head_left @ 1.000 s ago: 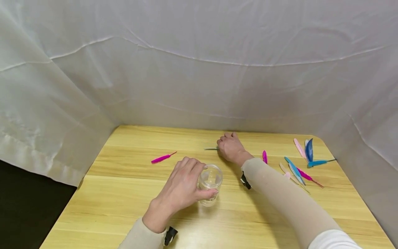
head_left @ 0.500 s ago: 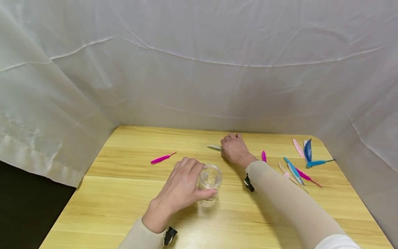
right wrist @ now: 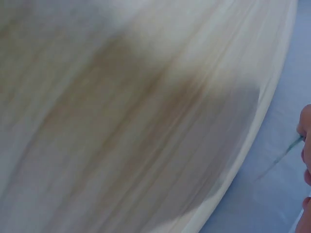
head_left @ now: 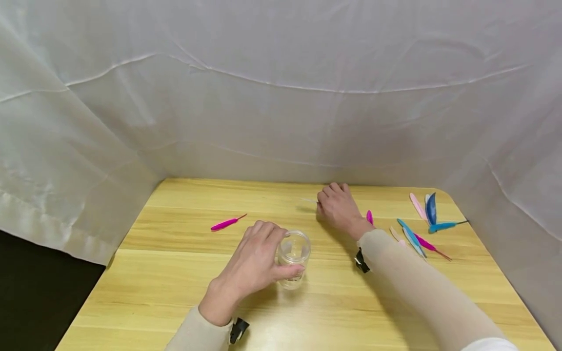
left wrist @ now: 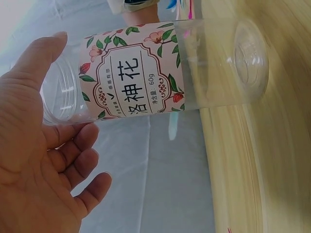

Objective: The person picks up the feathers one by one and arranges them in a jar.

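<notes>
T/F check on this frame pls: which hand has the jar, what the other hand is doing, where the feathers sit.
1. The left hand grips the clear plastic jar with the floral label. True.
2. The jar has a lid on. False: its mouth is open, with no lid on it.
3. The right hand pinches a thin pale feather that sticks out to its left. True.
4. The lone magenta feather lies inside the jar. False: it lies on the light wooden table, left of the jar.
5. The cluster of blue and pink feathers lies at the table's left edge. False: it lies near the right edge.
</notes>
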